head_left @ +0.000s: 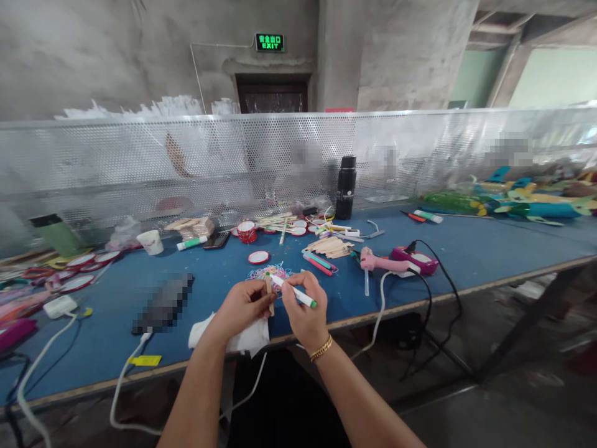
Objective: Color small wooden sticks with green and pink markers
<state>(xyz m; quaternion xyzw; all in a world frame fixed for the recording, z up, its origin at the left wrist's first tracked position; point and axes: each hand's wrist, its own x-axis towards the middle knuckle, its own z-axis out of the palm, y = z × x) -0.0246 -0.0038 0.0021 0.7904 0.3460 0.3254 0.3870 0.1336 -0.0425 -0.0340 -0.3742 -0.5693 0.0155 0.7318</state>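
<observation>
My left hand (245, 306) pinches a flat wooden craft stick (270, 297), held upright above the front of the blue table. In my right hand (305, 308) is a white marker pen (298, 294) with a green end, its tip pointing left at the upper part of the stick. The stick's top end looks green; whether the tip touches it I cannot make out. Just behind both hands lies a pile of small coloured bands (280, 270). Under my left wrist rests a white tissue (252, 338).
Wooden sticks (330, 247), pens (319, 264) and a pink glue gun (385, 262) with trailing cables lie to the right. A black bottle (346, 188) stands behind. On the left are a phone (163, 303) on a white cable and a paper cup (150, 242). The table edge (354, 319) runs close in front.
</observation>
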